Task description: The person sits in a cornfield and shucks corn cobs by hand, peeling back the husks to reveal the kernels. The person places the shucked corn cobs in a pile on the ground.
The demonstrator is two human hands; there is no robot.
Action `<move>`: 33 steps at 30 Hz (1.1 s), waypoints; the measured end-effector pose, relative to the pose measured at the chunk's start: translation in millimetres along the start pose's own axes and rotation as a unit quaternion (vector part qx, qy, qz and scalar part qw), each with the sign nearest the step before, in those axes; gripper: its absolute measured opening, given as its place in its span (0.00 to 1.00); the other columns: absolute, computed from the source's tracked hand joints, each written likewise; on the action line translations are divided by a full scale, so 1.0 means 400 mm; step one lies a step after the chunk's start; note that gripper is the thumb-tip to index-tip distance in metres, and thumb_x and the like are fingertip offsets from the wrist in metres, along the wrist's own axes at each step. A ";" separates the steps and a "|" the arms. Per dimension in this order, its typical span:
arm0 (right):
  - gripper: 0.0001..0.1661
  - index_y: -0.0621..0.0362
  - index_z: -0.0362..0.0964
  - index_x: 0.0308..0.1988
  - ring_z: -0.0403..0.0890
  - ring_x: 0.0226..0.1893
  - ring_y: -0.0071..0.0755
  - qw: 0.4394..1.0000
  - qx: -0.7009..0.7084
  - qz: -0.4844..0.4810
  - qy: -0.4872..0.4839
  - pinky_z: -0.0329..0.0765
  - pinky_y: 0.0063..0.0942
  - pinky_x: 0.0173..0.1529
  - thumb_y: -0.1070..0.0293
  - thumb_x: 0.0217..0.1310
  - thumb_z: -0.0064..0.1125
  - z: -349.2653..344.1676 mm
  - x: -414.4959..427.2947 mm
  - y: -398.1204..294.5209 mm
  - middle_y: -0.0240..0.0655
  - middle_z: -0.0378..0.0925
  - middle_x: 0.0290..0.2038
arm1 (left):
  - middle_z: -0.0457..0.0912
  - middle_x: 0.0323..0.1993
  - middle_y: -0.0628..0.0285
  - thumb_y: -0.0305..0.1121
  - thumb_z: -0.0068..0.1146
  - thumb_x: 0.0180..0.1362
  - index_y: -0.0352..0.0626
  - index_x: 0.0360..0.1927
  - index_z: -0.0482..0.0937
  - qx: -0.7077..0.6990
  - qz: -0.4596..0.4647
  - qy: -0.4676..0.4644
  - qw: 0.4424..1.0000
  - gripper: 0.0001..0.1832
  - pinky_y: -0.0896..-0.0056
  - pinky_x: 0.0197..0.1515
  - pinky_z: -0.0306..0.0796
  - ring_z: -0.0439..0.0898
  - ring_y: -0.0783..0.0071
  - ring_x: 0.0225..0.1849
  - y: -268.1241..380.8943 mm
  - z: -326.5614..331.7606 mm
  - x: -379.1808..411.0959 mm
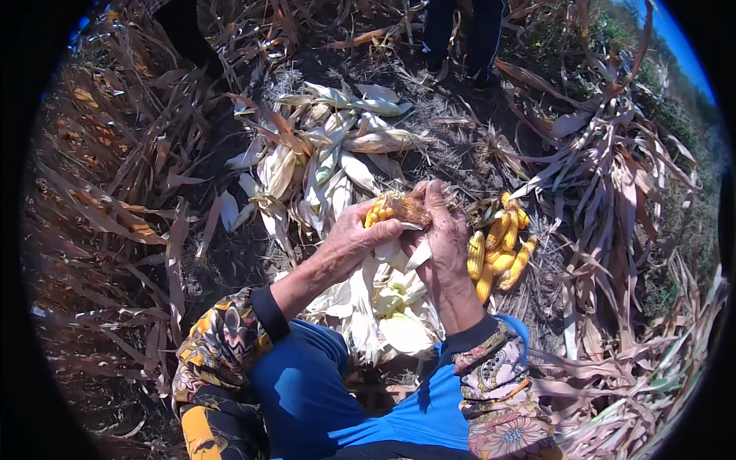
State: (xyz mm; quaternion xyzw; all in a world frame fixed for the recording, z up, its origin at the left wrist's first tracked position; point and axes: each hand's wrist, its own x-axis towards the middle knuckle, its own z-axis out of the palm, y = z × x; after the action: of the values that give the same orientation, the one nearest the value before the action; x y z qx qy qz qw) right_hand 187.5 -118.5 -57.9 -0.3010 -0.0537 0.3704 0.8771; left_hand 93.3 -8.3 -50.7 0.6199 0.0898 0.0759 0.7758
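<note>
My left hand [357, 233] grips an ear of corn [379, 211] with its yellow kernels partly bare and brown silk at the tip. On the silk end and the pale husk closes my right hand [441, 236], its fingers partly hidden behind the ear. Pale husk leaves [363, 305] hang beneath both hands, above a heap of stripped husks [405, 333] between my knees. Just right of my right hand, several bare yellow corn cobs [503, 261] lie in a pile on the ground.
Ahead lies a heap of unhusked ears and pale husks [322, 149]. Dry corn stalks [115, 190] cover the left, with more stalks [609, 167] on the right. Another person's dark-trousered legs [463, 34] stand at the top; a dark trouser leg [187, 34] shows at upper left.
</note>
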 end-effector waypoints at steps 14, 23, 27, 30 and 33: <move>0.14 0.57 0.68 0.36 0.73 0.28 0.21 0.980 -0.108 0.054 -0.160 0.74 0.21 0.35 0.59 0.71 0.43 0.011 -0.064 -0.046 0.28 0.70 0.29 | 0.79 0.38 0.58 0.59 0.53 0.58 0.31 0.44 0.75 -0.159 0.014 0.124 0.979 0.34 0.74 0.44 0.74 0.79 0.76 0.40 0.052 0.006 -0.006; 0.17 0.63 0.74 0.38 0.76 0.26 0.18 0.778 -0.494 0.083 -0.379 0.74 0.21 0.31 0.58 0.64 0.57 0.034 -0.109 -0.018 0.31 0.76 0.25 | 0.78 0.30 0.57 0.58 0.44 0.63 0.39 0.43 0.71 -0.290 0.152 0.161 0.931 0.27 0.61 0.44 0.79 0.82 0.64 0.35 0.074 -0.189 -0.031; 0.35 0.65 0.65 0.56 0.79 0.44 0.32 0.833 -0.486 0.051 -0.261 0.76 0.27 0.48 0.56 0.55 0.66 0.030 -0.067 -0.065 0.43 0.76 0.45 | 0.78 0.35 0.53 0.48 0.47 0.65 0.35 0.46 0.70 -0.303 0.166 0.126 0.930 0.23 0.55 0.53 0.75 0.82 0.59 0.41 0.078 -0.190 -0.050; 0.44 0.68 0.58 0.61 0.70 0.58 0.39 0.866 -0.453 -0.023 -0.211 0.66 0.34 0.62 0.55 0.53 0.68 0.033 -0.052 -0.030 0.49 0.73 0.52 | 0.78 0.38 0.53 0.41 0.49 0.63 0.34 0.47 0.71 -0.274 0.177 0.113 0.938 0.19 0.57 0.57 0.72 0.81 0.61 0.43 0.096 -0.159 -0.060; 0.38 0.71 0.60 0.57 0.77 0.49 0.36 0.843 -0.421 0.044 -0.331 0.72 0.32 0.54 0.59 0.55 0.65 0.044 -0.042 0.044 0.46 0.76 0.48 | 0.79 0.39 0.57 0.39 0.55 0.57 0.34 0.48 0.71 -0.194 0.167 0.082 0.963 0.21 0.61 0.59 0.70 0.79 0.66 0.46 0.085 -0.100 -0.052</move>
State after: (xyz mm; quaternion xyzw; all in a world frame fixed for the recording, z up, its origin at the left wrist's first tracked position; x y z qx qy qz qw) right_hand 158.9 -111.6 -51.4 -0.5028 -0.4783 0.4279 0.5791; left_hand 63.5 32.4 -25.0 0.4558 0.0316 0.2706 0.8474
